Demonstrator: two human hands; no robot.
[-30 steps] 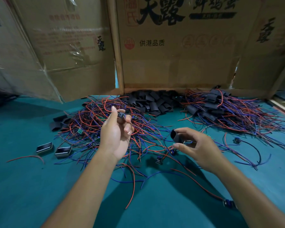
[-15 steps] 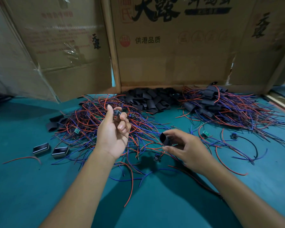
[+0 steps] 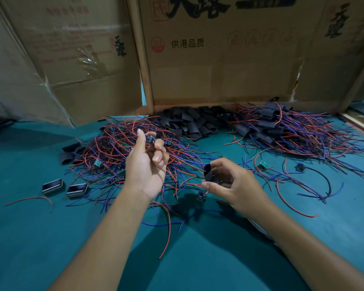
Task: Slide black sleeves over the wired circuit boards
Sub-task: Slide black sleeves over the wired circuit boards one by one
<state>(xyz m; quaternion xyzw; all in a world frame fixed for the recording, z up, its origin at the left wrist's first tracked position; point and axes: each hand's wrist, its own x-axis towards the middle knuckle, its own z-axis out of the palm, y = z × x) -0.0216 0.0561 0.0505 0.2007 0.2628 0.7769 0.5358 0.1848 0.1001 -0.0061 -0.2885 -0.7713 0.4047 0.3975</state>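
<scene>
My left hand [image 3: 146,164] is raised over the tangle of red and blue wires [image 3: 118,156] and pinches a small wired circuit board [image 3: 150,140] between thumb and fingertips. My right hand [image 3: 231,183] holds a black sleeve [image 3: 208,172] between thumb and forefinger, its open end turned toward the left hand. The two hands are apart, about a hand's width. A heap of loose black sleeves [image 3: 189,122] lies at the back centre. A pile of boards with sleeves on them [image 3: 282,131] lies at the back right.
Cardboard boxes [image 3: 219,59] wall off the back of the green table [image 3: 51,238]. Two small metal housings [image 3: 64,187] lie at the left. A bare green board [image 3: 264,164] and a black-wired part [image 3: 299,166] lie at the right. Loose wires trail toward me.
My right hand has drifted left toward my left hand with the sleeve. The left hand keeps its hold on the board at about the same height.
</scene>
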